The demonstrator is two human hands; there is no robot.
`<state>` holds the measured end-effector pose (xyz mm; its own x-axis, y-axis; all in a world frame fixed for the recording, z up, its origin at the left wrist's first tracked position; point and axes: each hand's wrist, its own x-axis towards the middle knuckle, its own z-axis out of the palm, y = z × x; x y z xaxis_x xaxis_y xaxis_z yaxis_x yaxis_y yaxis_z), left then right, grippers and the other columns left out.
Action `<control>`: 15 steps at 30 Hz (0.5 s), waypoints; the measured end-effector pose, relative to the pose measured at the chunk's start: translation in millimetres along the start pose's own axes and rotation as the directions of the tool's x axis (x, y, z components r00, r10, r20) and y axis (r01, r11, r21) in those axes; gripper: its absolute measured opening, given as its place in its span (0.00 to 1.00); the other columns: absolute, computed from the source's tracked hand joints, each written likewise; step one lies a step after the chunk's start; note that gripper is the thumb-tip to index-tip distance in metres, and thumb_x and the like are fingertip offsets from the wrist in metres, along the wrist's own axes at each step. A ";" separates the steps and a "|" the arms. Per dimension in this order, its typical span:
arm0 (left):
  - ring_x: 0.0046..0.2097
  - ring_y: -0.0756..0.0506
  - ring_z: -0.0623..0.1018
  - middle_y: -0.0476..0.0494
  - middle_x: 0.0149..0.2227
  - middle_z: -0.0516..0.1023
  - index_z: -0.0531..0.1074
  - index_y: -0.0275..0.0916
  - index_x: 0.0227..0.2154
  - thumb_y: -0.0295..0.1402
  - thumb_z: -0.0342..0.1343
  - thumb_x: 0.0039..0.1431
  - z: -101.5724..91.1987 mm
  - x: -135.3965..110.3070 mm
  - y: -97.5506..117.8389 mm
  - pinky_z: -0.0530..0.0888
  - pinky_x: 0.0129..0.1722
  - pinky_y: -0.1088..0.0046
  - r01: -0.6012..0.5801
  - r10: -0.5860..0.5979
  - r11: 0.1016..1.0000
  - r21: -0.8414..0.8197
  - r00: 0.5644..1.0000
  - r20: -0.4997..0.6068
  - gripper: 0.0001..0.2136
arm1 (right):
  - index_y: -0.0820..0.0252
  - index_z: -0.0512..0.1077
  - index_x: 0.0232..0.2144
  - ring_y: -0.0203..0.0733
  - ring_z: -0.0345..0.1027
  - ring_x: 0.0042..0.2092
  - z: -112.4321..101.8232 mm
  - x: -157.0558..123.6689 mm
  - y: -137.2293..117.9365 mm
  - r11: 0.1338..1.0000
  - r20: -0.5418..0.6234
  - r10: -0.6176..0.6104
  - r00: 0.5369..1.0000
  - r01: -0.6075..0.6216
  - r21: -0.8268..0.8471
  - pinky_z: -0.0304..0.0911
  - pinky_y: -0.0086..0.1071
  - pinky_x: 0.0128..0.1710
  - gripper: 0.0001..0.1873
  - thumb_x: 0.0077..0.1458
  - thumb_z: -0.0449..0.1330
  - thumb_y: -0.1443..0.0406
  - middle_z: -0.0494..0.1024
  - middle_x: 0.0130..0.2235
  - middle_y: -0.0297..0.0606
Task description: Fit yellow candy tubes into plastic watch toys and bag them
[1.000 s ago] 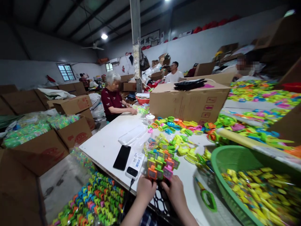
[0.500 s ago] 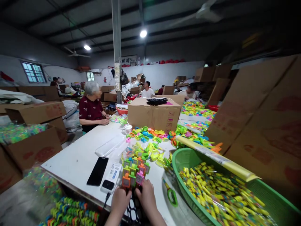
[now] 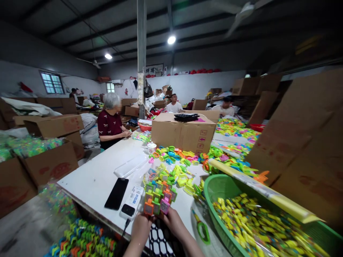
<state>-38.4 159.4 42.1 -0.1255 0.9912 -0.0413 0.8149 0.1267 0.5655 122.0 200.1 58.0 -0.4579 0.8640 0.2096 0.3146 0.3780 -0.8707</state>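
Touching one plastic cluster [image 3: 157,194] are one left hand [image 3: 141,225] and one right hand [image 3: 173,221], each grip's closure unclear.

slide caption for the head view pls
Left hand and right hand at colourful toys, between a phone and a green basket.

Sq.-faced plastic pcs [image 3: 157,200] mixed grn, orng, pink & ylw. Rack [image 3: 173,241] blk w/ lattice pattern. Basket [image 3: 213,200] grn, phone [image 3: 116,193] blk, tabletop [image 3: 88,176] wht.

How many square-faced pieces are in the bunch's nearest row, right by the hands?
3: an orange piece on the left, a green piece in the middle, a pink piece on the right. Others may be hidden below.
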 end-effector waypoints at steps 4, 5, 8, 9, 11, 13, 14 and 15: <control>0.43 0.44 0.76 0.40 0.40 0.79 0.78 0.38 0.39 0.32 0.49 0.58 0.6 -0.7 1.3 0.67 0.43 0.74 0.000 0.000 0.999 -0.041 1.000 -0.013 0.13 | 0.66 0.75 0.37 0.50 0.72 0.42 -4.0 3.0 10.0 0.998 0.050 -0.031 0.998 0.034 -0.058 0.66 0.38 0.44 0.19 0.53 0.50 0.59 0.78 0.41 0.48; 0.43 0.44 0.76 0.40 0.41 0.79 0.78 0.38 0.39 0.32 0.49 0.58 0.9 -0.7 1.5 0.67 0.43 0.73 0.000 -0.001 0.999 -0.047 1.000 -0.020 0.13 | 0.66 0.74 0.37 0.50 0.72 0.42 -5.0 3.8 12.9 0.997 0.066 -0.037 0.997 0.041 -0.067 0.66 0.38 0.44 0.19 0.53 0.50 0.59 0.78 0.41 0.48; 0.44 0.44 0.75 0.41 0.41 0.79 0.77 0.39 0.39 0.32 0.48 0.58 1.9 -0.9 1.8 0.67 0.44 0.74 -0.007 0.004 0.998 -0.056 0.999 -0.041 0.13 | 0.66 0.74 0.36 0.51 0.73 0.42 -7.3 5.3 19.7 0.996 0.087 -0.047 0.995 0.053 -0.070 0.67 0.38 0.43 0.19 0.54 0.49 0.59 0.79 0.40 0.48; 0.44 0.44 0.75 0.41 0.42 0.79 0.77 0.40 0.39 0.32 0.48 0.58 2.1 -1.0 1.9 0.67 0.44 0.74 -0.010 0.007 0.998 -0.056 0.999 -0.045 0.13 | 0.65 0.74 0.36 0.51 0.73 0.41 -7.5 5.4 20.8 0.996 0.085 -0.049 0.995 0.055 -0.071 0.67 0.38 0.43 0.19 0.54 0.49 0.58 0.79 0.39 0.48; 0.44 0.44 0.75 0.42 0.42 0.79 0.77 0.41 0.40 0.32 0.48 0.58 2.3 -1.2 1.9 0.67 0.44 0.73 -0.010 0.008 0.999 -0.050 0.999 -0.041 0.13 | 0.65 0.74 0.36 0.51 0.73 0.41 -6.5 5.0 20.4 0.996 0.075 -0.037 0.996 0.043 -0.079 0.67 0.39 0.43 0.19 0.53 0.50 0.58 0.79 0.39 0.48; 0.45 0.43 0.75 0.41 0.41 0.79 0.77 0.40 0.40 0.33 0.48 0.58 2.2 -1.4 1.8 0.67 0.44 0.72 -0.009 0.008 0.999 -0.038 0.999 -0.033 0.14 | 0.64 0.74 0.36 0.51 0.72 0.41 -3.5 4.2 16.6 0.996 0.050 -0.012 0.999 0.016 -0.090 0.67 0.40 0.42 0.19 0.52 0.49 0.58 0.79 0.39 0.48; 0.45 0.43 0.75 0.41 0.41 0.79 0.78 0.39 0.39 0.33 0.48 0.58 2.0 -1.5 1.7 0.66 0.45 0.72 -0.013 0.012 0.999 -0.032 1.000 -0.028 0.14 | 0.64 0.74 0.37 0.51 0.72 0.41 -1.2 3.8 13.9 0.995 0.028 0.000 1.000 0.003 -0.096 0.67 0.40 0.43 0.19 0.52 0.49 0.59 0.79 0.39 0.48; 0.46 0.43 0.74 0.41 0.41 0.79 0.77 0.40 0.40 0.33 0.48 0.58 1.6 -1.7 1.6 0.66 0.46 0.72 -0.021 0.020 0.999 -0.028 0.999 -0.025 0.14 | 0.63 0.74 0.37 0.51 0.72 0.42 1.3 3.3 10.9 0.995 0.005 0.007 1.000 -0.006 -0.101 0.66 0.41 0.44 0.18 0.51 0.49 0.60 0.78 0.40 0.47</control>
<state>-35.9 158.0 41.7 -0.1229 0.9924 -0.0097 0.8014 0.1050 0.5888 122.8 206.6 48.6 -0.4599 0.8648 0.2018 0.3994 0.4044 -0.8228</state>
